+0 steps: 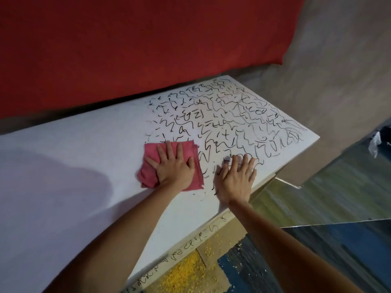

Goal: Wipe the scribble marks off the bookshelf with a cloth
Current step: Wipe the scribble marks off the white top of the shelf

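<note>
The flat white top of the bookshelf (74,144) is covered over its right part with black wavy scribble marks (228,119), while its left part is seen as plain white with a greyish shadow. A plain pink-red cloth (152,153) is seen at the border of the marked area. The pale beige front edge (190,248) is marked with small black scribbles too. Behind, a plain deep red fabric sheet (137,39) and a grey-brown wall (338,60) are shown. On the floor, a yellow speckled patch (186,271) and a dark blue patch (243,269) are seen.
</note>
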